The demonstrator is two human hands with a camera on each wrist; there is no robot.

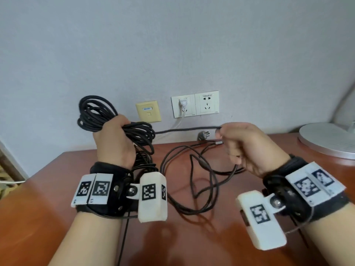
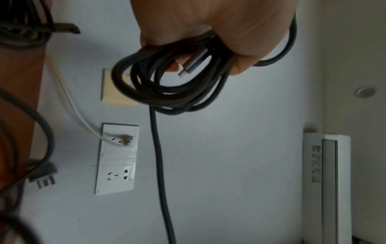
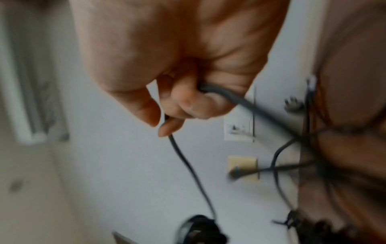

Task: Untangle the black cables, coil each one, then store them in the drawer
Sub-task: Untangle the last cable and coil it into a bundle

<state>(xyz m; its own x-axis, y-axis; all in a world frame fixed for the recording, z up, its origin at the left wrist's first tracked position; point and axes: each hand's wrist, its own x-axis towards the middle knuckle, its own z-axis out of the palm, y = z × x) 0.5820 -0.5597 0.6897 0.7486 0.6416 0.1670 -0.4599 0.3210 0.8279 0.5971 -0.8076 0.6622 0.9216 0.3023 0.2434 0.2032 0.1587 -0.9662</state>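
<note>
Head view: coiled black cable (image 1: 113, 120) is bunched in the left hand (image 1: 113, 140), held up above the left part of the desk (image 1: 57, 189), in front of the wall (image 1: 172, 45). Loops stick out above and to the right of the fist. Left fingers are curled round the bundle. From the left wrist view, the same coil (image 2: 167, 89) hangs out of the closed hand (image 2: 219, 29), with a metal connector end (image 2: 194, 63) poking out among the loops beside a fingertip.

One strand (image 1: 186, 129) runs off the coil, roughly level, across to the right hand (image 1: 247, 148). Right hand is at about the same height, fingers curled, pinching that strand at thumb and forefinger. Right wrist view is blurred but shows the cable (image 3: 188, 158) passing through the closed fingers (image 3: 188, 102) and trailing away on both sides.

More black cable (image 1: 201, 181) lies loose on the desk between the two hands, in overlapping loops; whether it is one cable or several, cannot tell. A grey three-pin plug (image 1: 203, 135) sits at the back edge of the desk near the wall.

On the wall behind: a beige data socket (image 1: 148, 111), then a white double power outlet (image 1: 195, 104) with a white plug and lead (image 1: 182, 106) in its left half. Round silver lamp base (image 1: 328, 140) on the far right of the desk. Left wrist view also shows a white air conditioner (image 2: 327, 181) on the wall.

Both wrists carry black straps with white marker tags.
</note>
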